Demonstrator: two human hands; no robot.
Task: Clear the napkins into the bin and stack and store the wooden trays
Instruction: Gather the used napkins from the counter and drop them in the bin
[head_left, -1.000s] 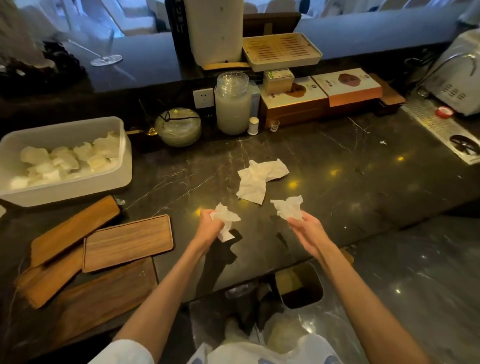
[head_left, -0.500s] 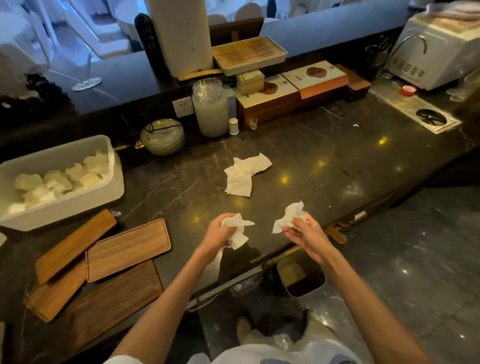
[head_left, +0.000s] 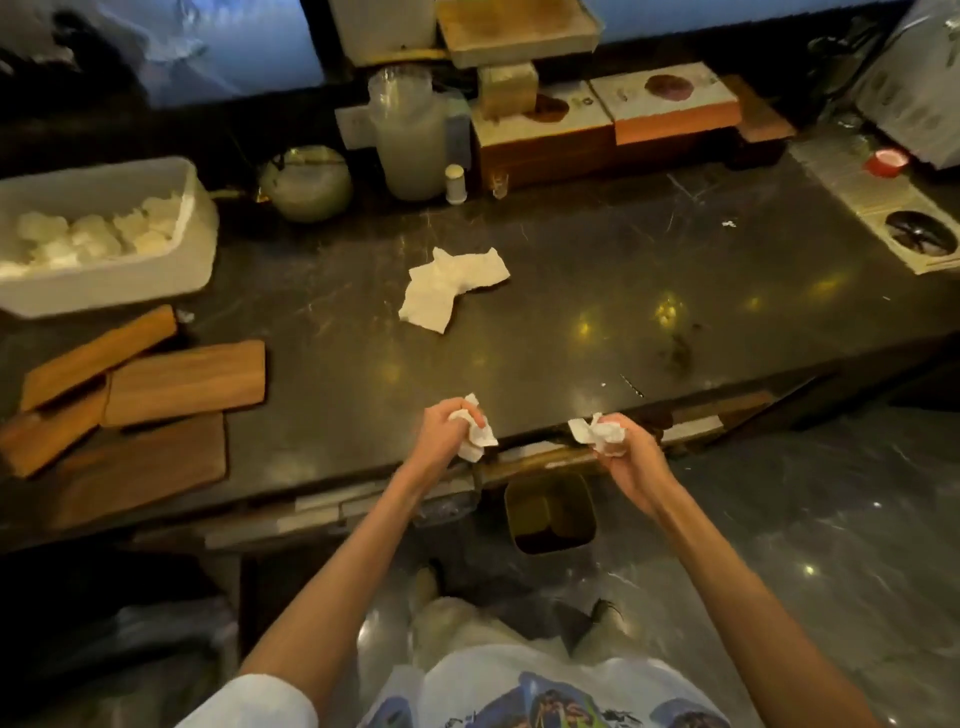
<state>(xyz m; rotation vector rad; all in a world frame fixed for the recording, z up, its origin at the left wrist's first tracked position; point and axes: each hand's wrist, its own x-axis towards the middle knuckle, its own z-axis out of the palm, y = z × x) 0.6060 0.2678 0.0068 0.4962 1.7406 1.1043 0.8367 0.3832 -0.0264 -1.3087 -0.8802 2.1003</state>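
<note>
Both hands have drawn back from the counter (head_left: 571, 291) to its front edge.
The left hand (head_left: 441, 434) squeezes a crumpled napkin (head_left: 475, 431) and the right hand (head_left: 628, 457) squeezes a second napkin (head_left: 597, 434), now almost above the bin (head_left: 582, 499) on the floor, so the drop seems next. A third napkin (head_left: 447, 286) lies on the counter; the wooden trays (head_left: 184, 382) are not yet stacked.

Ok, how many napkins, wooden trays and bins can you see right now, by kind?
Napkins: 3, one held napkin in the left hand, another held napkin in the right hand, one loose napkin on the counter.
Wooden trays: 4, overlapping at the counter's left.
Bin: 1, on the floor.
Total: 8.
</note>
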